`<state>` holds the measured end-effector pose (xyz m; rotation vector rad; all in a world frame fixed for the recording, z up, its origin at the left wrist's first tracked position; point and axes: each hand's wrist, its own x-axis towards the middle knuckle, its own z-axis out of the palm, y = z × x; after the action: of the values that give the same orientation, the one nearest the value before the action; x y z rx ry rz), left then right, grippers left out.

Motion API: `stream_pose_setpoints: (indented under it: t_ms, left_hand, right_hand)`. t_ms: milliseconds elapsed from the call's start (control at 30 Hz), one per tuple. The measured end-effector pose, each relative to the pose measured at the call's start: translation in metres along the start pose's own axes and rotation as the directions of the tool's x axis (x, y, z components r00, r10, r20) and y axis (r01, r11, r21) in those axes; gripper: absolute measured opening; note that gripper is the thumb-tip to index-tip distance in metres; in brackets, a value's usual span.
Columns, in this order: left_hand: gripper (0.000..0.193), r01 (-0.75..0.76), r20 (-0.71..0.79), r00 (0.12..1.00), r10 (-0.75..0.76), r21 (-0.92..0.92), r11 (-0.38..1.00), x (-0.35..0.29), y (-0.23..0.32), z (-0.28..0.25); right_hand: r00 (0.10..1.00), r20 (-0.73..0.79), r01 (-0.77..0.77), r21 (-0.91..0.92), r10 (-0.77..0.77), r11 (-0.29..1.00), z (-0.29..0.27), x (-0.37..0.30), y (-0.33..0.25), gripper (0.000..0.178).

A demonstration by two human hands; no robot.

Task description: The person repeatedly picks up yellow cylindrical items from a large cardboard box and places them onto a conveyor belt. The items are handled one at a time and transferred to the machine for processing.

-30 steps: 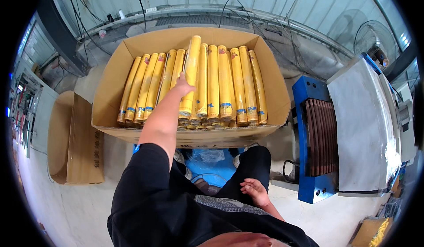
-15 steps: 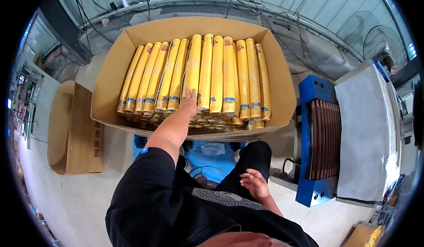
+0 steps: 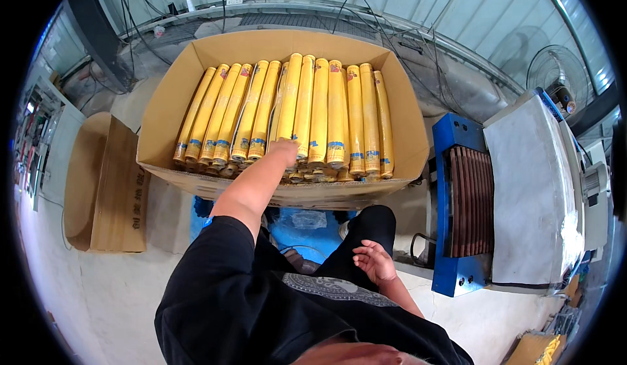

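A large open cardboard box (image 3: pixel 215 182) stands in front of me, with several long yellow wrapped tubes lying in it side by side over a lower layer. My left hand (image 3: pixel 284 148) reaches over the near wall of the box and closes on the near end of one yellow tube (image 3: pixel 291 97); its fingertips are partly hidden. That tube leans against its right neighbour, and a narrow gap shows on its left. Above my right thigh, my right hand (image 3: pixel 374 262) hovers with fingers loosely bent and apart, holding nothing.
At the left is another open cardboard box (image 3: pixel 121 189). To the right stands a blue-framed machine (image 3: pixel 457 195) with brown pleated bellows and a grey cover. A fan (image 3: pixel 560 87) is behind it. Cables hang along the far wall, and a blue sheet (image 3: pixel 300 231) covers part of the floor.
My left hand has slid from the top of the tube to its near end, and its fingers have curled. The tube's far end has shifted slightly right. My right hand stays nearly still.
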<state>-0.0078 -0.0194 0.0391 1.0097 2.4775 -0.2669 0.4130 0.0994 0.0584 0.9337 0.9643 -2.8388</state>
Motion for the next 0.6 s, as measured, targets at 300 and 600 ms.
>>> stream_pose_setpoints:
  t_ms: [300,600]
  left_hand:
    - [0.052,-0.020,-0.126,0.992,-0.014,-0.266,0.964,-0.046,-0.047,0.008]
    - [0.038,0.030,-0.007,0.999,-0.032,-0.232,0.972,-0.079,-0.026,0.020]
  right_hand:
    - [0.998,0.048,0.036,0.016,-0.037,0.999,-0.005,0.001,0.013,0.027]
    - [0.997,0.064,0.033,0.024,-0.034,0.999,-0.010,0.003,0.010,0.029]
